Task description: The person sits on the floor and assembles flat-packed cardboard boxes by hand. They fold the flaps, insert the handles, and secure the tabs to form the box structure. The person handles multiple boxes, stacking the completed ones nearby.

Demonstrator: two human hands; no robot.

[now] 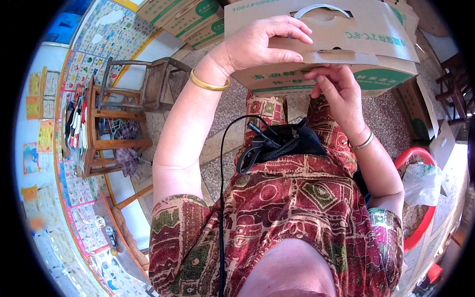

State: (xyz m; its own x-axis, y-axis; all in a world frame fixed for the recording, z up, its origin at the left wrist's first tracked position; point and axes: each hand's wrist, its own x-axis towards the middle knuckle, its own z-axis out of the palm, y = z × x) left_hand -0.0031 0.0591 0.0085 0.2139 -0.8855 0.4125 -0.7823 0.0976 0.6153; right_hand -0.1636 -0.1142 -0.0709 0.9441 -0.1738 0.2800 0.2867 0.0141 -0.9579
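Note:
A brown cardboard carton (368, 54) with green print stands in front of me, its lid toward me and a white plastic handle (321, 7) arching over the top. My left hand (262, 42) reaches across the lid's left part. Its thumb and fingers are apart, with the fingertips close to the small slot at the lid's front edge. Below that edge, my right hand (339, 91) has its fingers curled against the lid flap, thumb bent near the index finger. Part of the right fingertips is hidden under the flap.
More green-printed cartons (195, 24) are stacked at the far left; another carton (415, 106) stands at right. A wooden chair (158, 84) and a wooden rack (118, 143) are on the left. A red basin (428, 227) with a plastic bag is at right. A black cable (221, 198) hangs down my front.

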